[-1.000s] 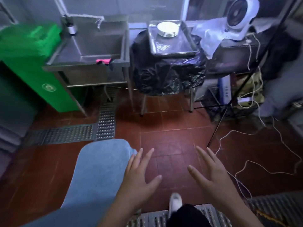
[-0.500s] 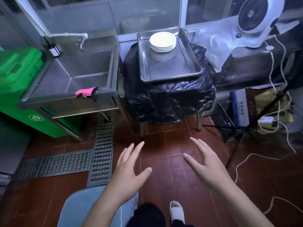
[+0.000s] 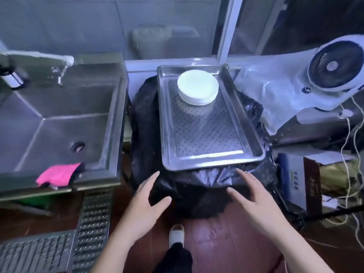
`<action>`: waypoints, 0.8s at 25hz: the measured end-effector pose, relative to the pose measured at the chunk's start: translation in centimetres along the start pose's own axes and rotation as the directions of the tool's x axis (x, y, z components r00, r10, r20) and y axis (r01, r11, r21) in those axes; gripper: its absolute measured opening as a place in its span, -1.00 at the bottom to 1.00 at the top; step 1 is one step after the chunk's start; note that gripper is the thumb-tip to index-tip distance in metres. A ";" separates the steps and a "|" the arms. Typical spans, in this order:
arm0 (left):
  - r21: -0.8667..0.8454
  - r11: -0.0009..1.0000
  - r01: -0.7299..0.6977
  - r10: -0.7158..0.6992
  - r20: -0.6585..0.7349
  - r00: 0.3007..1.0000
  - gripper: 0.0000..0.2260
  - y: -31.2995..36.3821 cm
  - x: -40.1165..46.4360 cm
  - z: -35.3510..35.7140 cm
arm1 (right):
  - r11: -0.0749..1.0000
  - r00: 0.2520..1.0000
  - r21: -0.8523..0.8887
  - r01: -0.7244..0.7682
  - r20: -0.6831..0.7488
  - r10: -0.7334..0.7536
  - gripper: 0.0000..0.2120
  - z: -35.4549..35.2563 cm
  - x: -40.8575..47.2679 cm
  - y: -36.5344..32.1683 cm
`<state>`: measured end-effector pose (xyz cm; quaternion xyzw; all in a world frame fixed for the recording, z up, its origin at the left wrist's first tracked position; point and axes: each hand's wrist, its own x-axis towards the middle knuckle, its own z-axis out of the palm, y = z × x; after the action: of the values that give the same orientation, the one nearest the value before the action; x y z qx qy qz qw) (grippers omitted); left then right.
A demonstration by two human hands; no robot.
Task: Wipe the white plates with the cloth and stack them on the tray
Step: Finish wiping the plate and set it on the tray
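Both hands, left point(image 3: 144, 205) and right point(image 3: 256, 201), spread wide, holding nothing, just before tray point(image 3: 254, 148); white plates point(image 3: 197, 89) stacked at its far end.

Single head cam, wide-angle, looking forward and steeply down from standing height. Tray point(image 3: 210, 154) near, centre frame; sink point(image 3: 59, 119) left, floor at bottom edge. No second view to overlap.

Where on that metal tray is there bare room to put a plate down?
The tray is bare across its whole near half, between the plate stack at the far end and the near rim; narrow strips flank the stack. Both the left hand and the right hand hover open before it. The sink basin is bare too, bordered by the pink cloth on its front edge.
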<state>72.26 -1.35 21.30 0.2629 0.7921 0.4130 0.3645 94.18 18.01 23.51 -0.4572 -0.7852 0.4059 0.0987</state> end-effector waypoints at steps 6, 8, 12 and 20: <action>-0.199 0.978 0.060 -0.052 0.046 0.998 -0.49 7.2 17.1 -3.3 | 0.989 0.994 0.095 -0.113 0.000 0.113 -0.42 -2.4 11.8 -4.4; -0.195 0.978 0.077 -0.063 0.076 0.995 -0.44 8.5 20.9 -3.2 | 0.984 0.988 0.088 -0.153 0.049 0.149 -0.41 -2.9 15.7 -5.3; -0.220 0.964 0.152 -0.132 0.103 0.986 -0.29 10.1 26.0 -2.1 | 0.991 0.978 0.045 -0.125 0.177 0.115 -0.35 -5.0 26.3 -7.3; -0.194 0.957 0.217 -0.211 0.053 0.976 -0.28 15.1 41.7 -3.2 | 0.677 0.834 0.488 -0.551 0.297 0.465 -0.67 -3.5 51.7 -6.7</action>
<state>46.57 34.95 20.33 0.1445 0.7648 0.4439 0.4440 62.67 59.47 19.54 -0.5769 -0.4792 0.6595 0.0514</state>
